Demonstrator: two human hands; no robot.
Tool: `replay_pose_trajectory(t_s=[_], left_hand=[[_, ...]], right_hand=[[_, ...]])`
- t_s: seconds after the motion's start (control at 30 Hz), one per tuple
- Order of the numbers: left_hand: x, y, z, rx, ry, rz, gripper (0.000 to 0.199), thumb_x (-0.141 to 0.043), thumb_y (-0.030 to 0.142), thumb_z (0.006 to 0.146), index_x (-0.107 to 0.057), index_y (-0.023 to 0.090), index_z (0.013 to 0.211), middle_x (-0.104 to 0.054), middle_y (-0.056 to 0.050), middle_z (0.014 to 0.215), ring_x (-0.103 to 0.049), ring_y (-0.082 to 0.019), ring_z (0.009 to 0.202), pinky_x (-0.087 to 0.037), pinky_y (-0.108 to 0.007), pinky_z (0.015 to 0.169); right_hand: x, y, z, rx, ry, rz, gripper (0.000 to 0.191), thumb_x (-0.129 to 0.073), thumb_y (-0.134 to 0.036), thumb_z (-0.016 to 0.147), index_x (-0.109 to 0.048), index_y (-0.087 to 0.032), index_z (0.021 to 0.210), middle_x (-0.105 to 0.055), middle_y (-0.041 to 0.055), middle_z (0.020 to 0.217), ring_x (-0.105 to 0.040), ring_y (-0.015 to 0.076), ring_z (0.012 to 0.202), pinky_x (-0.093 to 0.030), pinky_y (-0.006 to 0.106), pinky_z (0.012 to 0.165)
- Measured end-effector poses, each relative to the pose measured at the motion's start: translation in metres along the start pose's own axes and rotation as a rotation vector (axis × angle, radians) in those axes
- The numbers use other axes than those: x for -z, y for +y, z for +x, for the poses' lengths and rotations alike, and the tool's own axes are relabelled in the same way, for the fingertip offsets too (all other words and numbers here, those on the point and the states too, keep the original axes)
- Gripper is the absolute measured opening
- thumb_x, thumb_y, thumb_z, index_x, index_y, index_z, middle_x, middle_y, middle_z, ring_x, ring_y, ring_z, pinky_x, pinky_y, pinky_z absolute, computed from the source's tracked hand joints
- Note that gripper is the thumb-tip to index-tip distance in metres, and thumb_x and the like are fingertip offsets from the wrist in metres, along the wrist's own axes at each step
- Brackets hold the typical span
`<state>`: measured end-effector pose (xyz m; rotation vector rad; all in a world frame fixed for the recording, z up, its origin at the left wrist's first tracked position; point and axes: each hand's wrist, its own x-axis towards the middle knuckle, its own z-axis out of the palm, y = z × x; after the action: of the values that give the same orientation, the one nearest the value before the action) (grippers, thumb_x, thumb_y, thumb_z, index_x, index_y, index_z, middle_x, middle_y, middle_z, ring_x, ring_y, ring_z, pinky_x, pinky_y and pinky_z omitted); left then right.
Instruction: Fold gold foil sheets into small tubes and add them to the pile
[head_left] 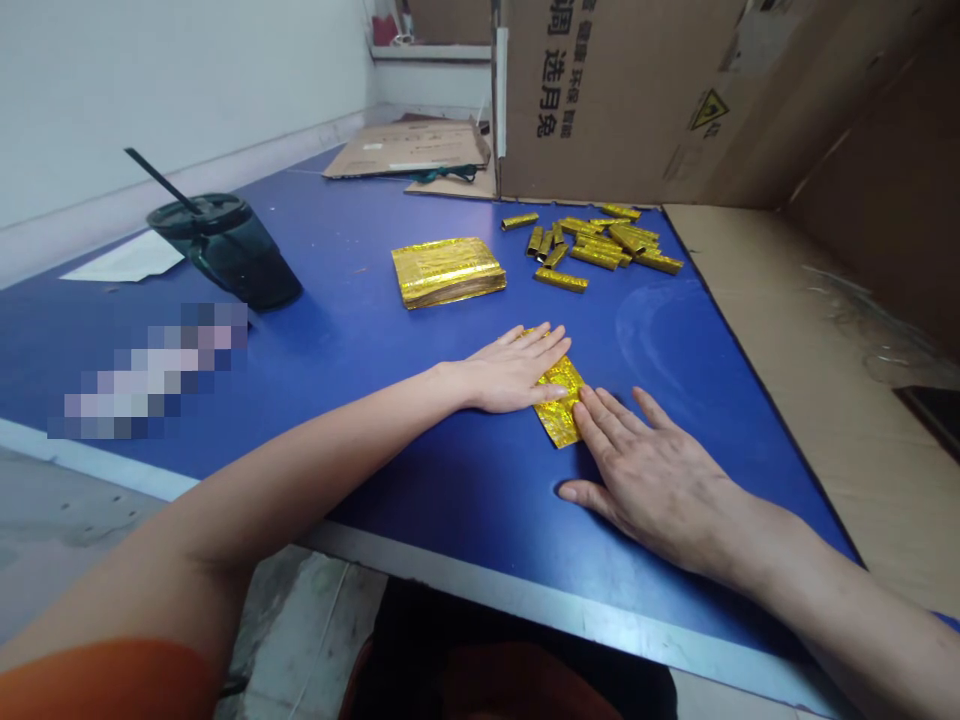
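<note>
A shiny gold foil paper sheet lies flat on the blue table in front of me. My left hand rests palm down over its far left part, fingers stretched out and covering much of it. At the sheet's right edge, my right hand touches with its fingertips, fingers extended and thumb spread toward me. Beyond my left hand sits a thick stack of gold foil sheets. Several small rolled or folded gold foil pieces lie in a loose pile at the back right.
A dark tumbler with a straw stands at the left, near a white paper. A blurred-out item lies closer to me. Flattened cardboard is at the back, and a large cardboard box walls off the far right.
</note>
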<state>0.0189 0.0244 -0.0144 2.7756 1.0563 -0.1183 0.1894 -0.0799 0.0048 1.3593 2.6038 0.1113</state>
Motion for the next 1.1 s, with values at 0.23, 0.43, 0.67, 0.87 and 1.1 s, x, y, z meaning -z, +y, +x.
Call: replay_pose_trajectory(t_s=[0.23, 0.43, 0.67, 0.87, 1.1], left_hand=[[-0.001, -0.001, 0.001, 0.007, 0.004, 0.023, 0.072, -0.017, 0.058, 0.087, -0.008, 0.011, 0.141, -0.001, -0.013, 0.147, 0.004, -0.023, 0.135, -0.005, -0.04, 0.109], [-0.003, -0.001, 0.001, 0.018, 0.032, 0.03, 0.074, -0.018, 0.059, 0.086, -0.005, 0.012, 0.141, 0.002, -0.013, 0.147, 0.005, -0.023, 0.135, -0.006, -0.04, 0.109], [-0.004, -0.001, 0.0, 0.024, 0.052, 0.043, 0.07, -0.02, 0.057, 0.087, -0.007, 0.014, 0.141, 0.004, -0.012, 0.147, 0.008, -0.024, 0.134, -0.006, -0.043, 0.109], [-0.003, 0.005, -0.001, -0.018, 0.058, 0.051, 0.061, -0.024, 0.048, 0.09, -0.018, 0.011, 0.139, 0.0, -0.01, 0.148, 0.007, -0.025, 0.135, -0.006, -0.042, 0.109], [0.003, 0.012, -0.003, -0.039, 0.022, 0.001, 0.059, -0.025, 0.041, 0.091, -0.015, 0.009, 0.14, -0.005, -0.009, 0.148, 0.003, -0.022, 0.135, -0.009, -0.038, 0.109]], right_hand=[[-0.002, -0.002, 0.001, -0.013, 0.002, -0.018, 0.079, -0.037, -0.058, 0.081, -0.034, 0.003, 0.131, -0.035, 0.0242, 0.135, -0.028, 0.0344, 0.128, -0.018, 0.054, 0.104], [-0.001, -0.006, 0.0, -0.028, 0.013, -0.043, 0.078, -0.035, -0.058, 0.082, -0.037, 0.004, 0.13, -0.036, 0.0255, 0.134, -0.029, 0.0345, 0.127, -0.02, 0.053, 0.104], [-0.001, -0.006, 0.001, -0.033, 0.021, -0.03, 0.078, -0.037, -0.057, 0.081, -0.038, 0.004, 0.129, -0.037, 0.0269, 0.132, -0.029, 0.0348, 0.127, -0.018, 0.053, 0.104], [-0.004, -0.006, 0.001, -0.029, 0.063, -0.028, 0.079, -0.036, -0.058, 0.081, -0.039, 0.005, 0.128, -0.039, 0.028, 0.131, -0.03, 0.0356, 0.126, -0.019, 0.054, 0.104], [-0.004, -0.009, 0.002, -0.051, 0.076, -0.065, 0.081, -0.034, -0.061, 0.081, -0.038, 0.004, 0.129, -0.038, 0.0276, 0.132, -0.032, 0.0355, 0.125, -0.021, 0.052, 0.103]])
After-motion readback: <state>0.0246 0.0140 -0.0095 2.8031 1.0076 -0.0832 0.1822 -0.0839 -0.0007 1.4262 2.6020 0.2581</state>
